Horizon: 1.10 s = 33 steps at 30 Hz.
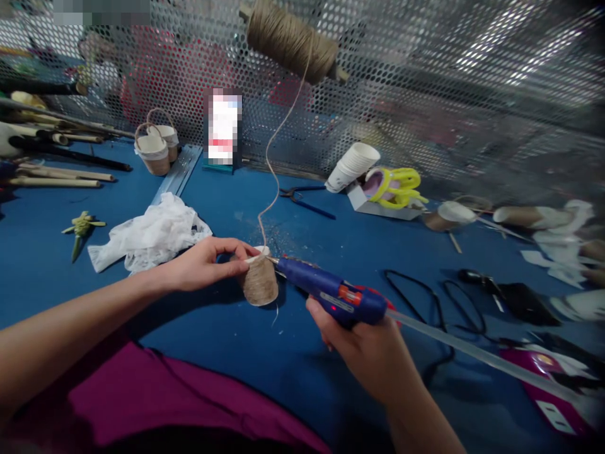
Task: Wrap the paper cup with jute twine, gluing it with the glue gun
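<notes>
My left hand (220, 261) pinches the rim of a small paper cup (261, 284) wrapped in brown twine. In my right hand (354, 340) is a blue hot glue gun (331, 287), its nozzle at the cup's upper edge. A long clear glue stick (458, 347) sticks out of the gun's back. From a big twine spool (290, 41) on the mesh, a strand of twine (270, 164) runs down to the cup's rim. The cup is tilted, and my fingers hide part of its left side.
Finished twine baskets (154, 154), crumpled white lace (154, 233) and a phone with a blurred screen (223, 129) lie beyond my left hand. Pliers (309, 203), stacked paper cups (354, 165) and yellow-handled scissors (399, 188) sit behind the gun. A black cord (435, 302) and a purple power strip (543, 384) are right.
</notes>
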### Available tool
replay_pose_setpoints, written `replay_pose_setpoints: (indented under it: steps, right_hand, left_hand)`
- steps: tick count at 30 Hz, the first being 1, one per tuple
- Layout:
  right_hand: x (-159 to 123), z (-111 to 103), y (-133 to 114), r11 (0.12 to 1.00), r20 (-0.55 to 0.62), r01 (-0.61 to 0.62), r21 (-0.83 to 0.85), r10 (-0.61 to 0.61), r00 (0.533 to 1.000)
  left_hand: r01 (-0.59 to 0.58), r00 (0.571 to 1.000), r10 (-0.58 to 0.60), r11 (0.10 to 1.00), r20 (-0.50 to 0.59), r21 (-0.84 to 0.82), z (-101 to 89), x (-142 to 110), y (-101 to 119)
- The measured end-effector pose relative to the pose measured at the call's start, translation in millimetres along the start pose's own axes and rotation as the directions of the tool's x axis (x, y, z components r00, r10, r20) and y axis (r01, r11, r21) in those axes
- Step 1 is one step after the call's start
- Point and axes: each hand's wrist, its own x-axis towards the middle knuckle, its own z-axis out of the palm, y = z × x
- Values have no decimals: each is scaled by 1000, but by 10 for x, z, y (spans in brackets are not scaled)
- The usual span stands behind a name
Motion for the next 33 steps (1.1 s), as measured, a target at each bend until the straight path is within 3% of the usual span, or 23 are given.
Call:
replay_pose_setpoints:
  steps: [6,23,33]
  right_hand:
    - [15,35,88,998,-1,52,-38,-52,999]
    - [14,43,43,996,-3,86,-12,-86,996]
    - [28,29,7,999,5,55,3,-55,998]
  left_hand:
    - [8,1000,-7,998,27,-55,1,-7,11]
    - [-15,999,17,998,36,-66,-5,-20,-14]
    - [-8,999,10,998,34,-67,-5,-16,-11]
